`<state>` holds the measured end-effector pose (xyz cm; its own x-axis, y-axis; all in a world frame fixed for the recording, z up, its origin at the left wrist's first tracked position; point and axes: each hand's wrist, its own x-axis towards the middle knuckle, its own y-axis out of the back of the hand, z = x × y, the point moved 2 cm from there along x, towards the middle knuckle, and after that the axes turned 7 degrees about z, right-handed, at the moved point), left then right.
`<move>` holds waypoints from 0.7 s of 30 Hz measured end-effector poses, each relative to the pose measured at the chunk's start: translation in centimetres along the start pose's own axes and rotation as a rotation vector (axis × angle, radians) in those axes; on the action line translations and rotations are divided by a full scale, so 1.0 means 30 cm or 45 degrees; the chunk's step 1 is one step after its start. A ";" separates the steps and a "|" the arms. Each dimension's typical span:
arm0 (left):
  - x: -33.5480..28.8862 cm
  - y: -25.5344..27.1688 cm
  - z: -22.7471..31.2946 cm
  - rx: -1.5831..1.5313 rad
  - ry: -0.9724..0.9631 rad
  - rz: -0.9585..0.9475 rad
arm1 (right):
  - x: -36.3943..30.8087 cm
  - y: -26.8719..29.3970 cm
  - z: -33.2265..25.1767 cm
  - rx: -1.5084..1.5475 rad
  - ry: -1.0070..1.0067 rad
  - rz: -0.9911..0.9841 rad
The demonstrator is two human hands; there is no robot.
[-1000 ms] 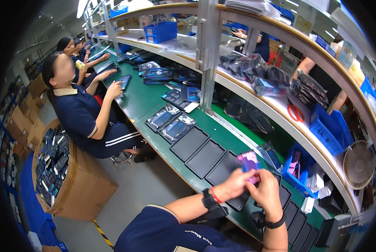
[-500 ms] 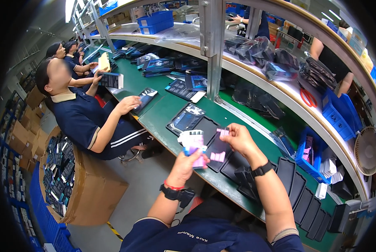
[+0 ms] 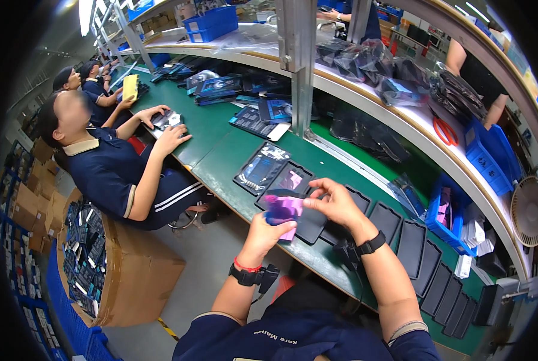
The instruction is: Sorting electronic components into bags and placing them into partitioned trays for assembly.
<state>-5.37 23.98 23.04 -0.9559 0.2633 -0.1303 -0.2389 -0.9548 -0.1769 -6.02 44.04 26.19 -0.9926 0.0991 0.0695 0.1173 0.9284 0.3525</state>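
- Both hands have swung back over the green counter (image 3: 221, 129) edge since half a second ago, and the neighbouring seated person in the dark blue uniform (image 3: 109, 174), who was then reaching out with one arm, now rests both hands flat on the belt.
- Left hand (image 3: 267, 231): its grip is closed around the lower edge of a flat dark sleeve with a shiny purple-pink card inside (image 3: 288, 210), thumb on top, fingers beneath.
- Right hand (image 3: 335, 203): fingertips pinch the sleeve's upper right edge, nearly closed, as if pressing or sealing the flap; I cannot tell whether the flap is shut.
- That sleeve is held in the air just above the counter's near edge, over the row of flat black rectangular trays (image 3: 401, 234).
- Judged from the layout, the piece in hand is mid-way: card already inside, closing not finished.
- Done, by the look of it: one tray beyond the sleeve already carries a pink card (image 3: 293, 179), and a clear-wrapped dark pack (image 3: 261, 168) lies beside it.
- Left to do: the long run of black trays to the right of the sleeve appears unfilled.
- Below the counter, left of the sleeve, an open brown cardboard box (image 3: 130, 271) holds many dark packs.
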 end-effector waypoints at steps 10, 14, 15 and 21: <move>0.028 -0.074 -0.017 -0.208 0.271 0.025 | -0.039 0.071 0.099 -0.073 -0.397 0.308; 0.020 -0.098 -0.025 -0.118 0.054 0.124 | -0.063 0.031 0.105 -0.585 0.013 0.595; 0.010 -0.122 -0.013 -0.083 -0.012 0.106 | -0.068 0.029 0.109 -0.536 -0.004 0.613; 0.060 -0.246 -0.053 0.190 -0.127 -0.180 | -0.177 0.127 0.066 -0.467 0.283 0.743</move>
<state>-5.07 31.72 22.57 -0.9214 0.3884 -0.0159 -0.3875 -0.9210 -0.0395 -0.35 47.77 25.32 -0.7405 0.4306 0.5160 0.6672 0.5628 0.4879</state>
